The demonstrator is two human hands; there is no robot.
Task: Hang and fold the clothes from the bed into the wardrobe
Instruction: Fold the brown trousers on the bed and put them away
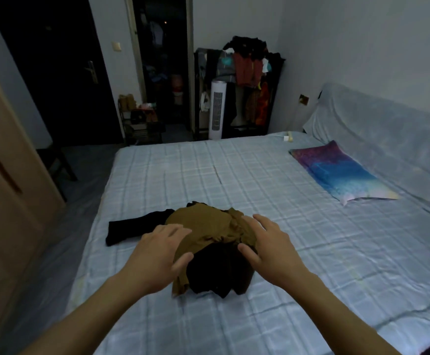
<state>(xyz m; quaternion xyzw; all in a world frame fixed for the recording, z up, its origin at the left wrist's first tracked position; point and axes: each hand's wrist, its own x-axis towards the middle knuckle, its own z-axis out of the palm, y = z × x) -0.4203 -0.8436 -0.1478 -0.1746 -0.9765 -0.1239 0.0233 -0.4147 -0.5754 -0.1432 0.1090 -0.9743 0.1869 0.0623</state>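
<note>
Where clothes point(208, 231) heap on the checked bed point(234, 170), left hand point(162, 249) and right hand point(267, 242) spread.

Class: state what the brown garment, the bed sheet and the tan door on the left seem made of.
Brown garment: thin matte cloth, bunching into soft gathers. Bed sheet: matte, cotton-like checked cloth, lightly creased. Tan door: smooth wood or wood-look laminate; no grain shows, so uncertain.

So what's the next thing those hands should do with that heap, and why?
Probably close both hands on the brown garment and lift it clear: the left hand and right hand are spread open at its sides, gripping nothing, and it lies heaped with black clothes on the bed.
</note>
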